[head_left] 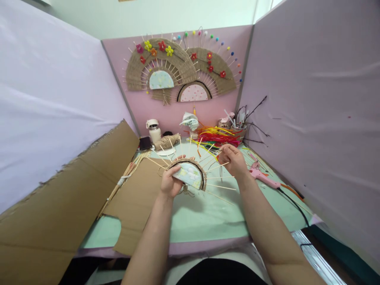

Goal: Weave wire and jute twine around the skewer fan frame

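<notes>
My left hand [172, 180] grips a half-round fan base [190, 174] by its left side, thumb in front and fingers behind. Pale blue patterned cloth covers its middle, edged by a black line and a twine-wrapped rim. Thin wooden sticks [221, 187] radiate from that rim. My right hand [233, 158] is closed in a pinch at the outer end of one upper-right stick [210, 157]. A loose bit of twine [221, 172] hangs below that hand. Under the fan base, a knotted twine bundle [185, 191] shows partly.
Cardboard [139, 202] lies left, beside bundled sticks [118, 184]. A pink glue gun [264, 177] with a black cord rests right. Behind are a twine roll [167, 141], a white bottle [154, 132] and red and yellow pipe cleaners [218, 136]. Finished fans [157, 59] hang on the back panel.
</notes>
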The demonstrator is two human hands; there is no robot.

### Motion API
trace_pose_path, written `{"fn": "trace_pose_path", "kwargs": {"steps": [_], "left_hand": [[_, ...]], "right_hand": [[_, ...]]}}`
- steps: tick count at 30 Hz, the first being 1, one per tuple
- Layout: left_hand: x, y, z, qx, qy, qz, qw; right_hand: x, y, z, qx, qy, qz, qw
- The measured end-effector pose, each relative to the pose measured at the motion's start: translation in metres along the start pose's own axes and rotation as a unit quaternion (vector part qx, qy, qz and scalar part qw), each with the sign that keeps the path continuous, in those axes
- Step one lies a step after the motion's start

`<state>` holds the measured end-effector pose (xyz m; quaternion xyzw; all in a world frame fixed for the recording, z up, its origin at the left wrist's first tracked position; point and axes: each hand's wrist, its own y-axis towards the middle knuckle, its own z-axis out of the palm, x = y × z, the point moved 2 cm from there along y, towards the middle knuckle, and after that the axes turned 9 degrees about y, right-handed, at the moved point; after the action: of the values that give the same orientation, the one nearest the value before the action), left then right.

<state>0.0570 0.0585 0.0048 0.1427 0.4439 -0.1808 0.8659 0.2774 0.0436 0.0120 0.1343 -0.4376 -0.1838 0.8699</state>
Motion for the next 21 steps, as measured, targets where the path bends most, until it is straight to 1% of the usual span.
{"fn": "trace_pose_path", "kwargs": {"steps": [3,5,10,16,18,20,21], "left_hand": [[-0.002,0.001,-0.001,-0.021,-0.003,0.019,1.0],[-0.002,0.002,-0.003,-0.036,-0.01,0.024,0.999],[-0.003,0.003,-0.005,-0.044,-0.027,0.04,0.998],[-0.004,0.002,-0.006,-0.036,-0.03,0.054,0.997],[-0.005,0.002,-0.005,-0.04,-0.032,0.062,0.997],[-0.007,0.002,-0.005,-0.058,-0.037,0.08,0.994],[-0.008,0.002,-0.005,-0.069,-0.043,0.091,0.993]], "right_hand": [[0.0,0.0,0.0,-0.019,-0.008,-0.018,1.0],[-0.001,0.0,0.0,-0.02,-0.009,-0.023,0.999],[-0.002,0.0,-0.003,-0.026,-0.015,-0.003,1.0],[-0.012,0.003,-0.001,-0.057,-0.029,0.044,0.997],[-0.018,0.002,0.001,-0.066,-0.052,0.058,0.995],[-0.025,-0.001,0.003,-0.049,-0.105,0.095,0.989],[-0.028,-0.003,0.005,-0.026,-0.135,0.127,0.982]]}}
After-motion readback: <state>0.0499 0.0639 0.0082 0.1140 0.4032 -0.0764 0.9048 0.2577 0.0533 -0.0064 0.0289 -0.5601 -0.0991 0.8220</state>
